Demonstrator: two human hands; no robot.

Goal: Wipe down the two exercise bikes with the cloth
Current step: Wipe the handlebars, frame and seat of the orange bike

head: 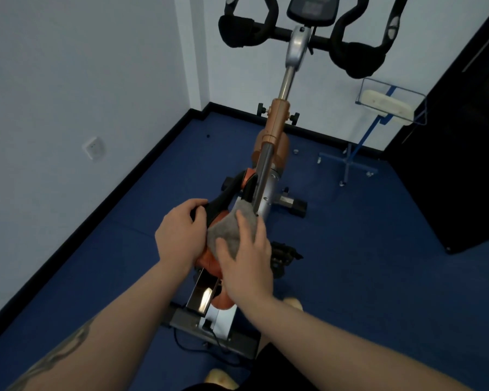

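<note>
Both hands on the bike (275,128) — cloth (232,230) under right hand (249,263), beside left hand (180,235).

Beneath both hands, the saddle (223,204) is mostly hidden by the cloth (232,232). Far beyond them, the handlebars (347,49) and console (312,9) are cut off by the top edge.

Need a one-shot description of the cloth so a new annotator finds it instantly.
Start at the orange exercise bike in the middle of the blue floor and follow its frame down toward the camera to the two hands. The cloth is the small grey rag pressed under the right hand, beside the left hand. It is the only soft grey thing there.
</note>
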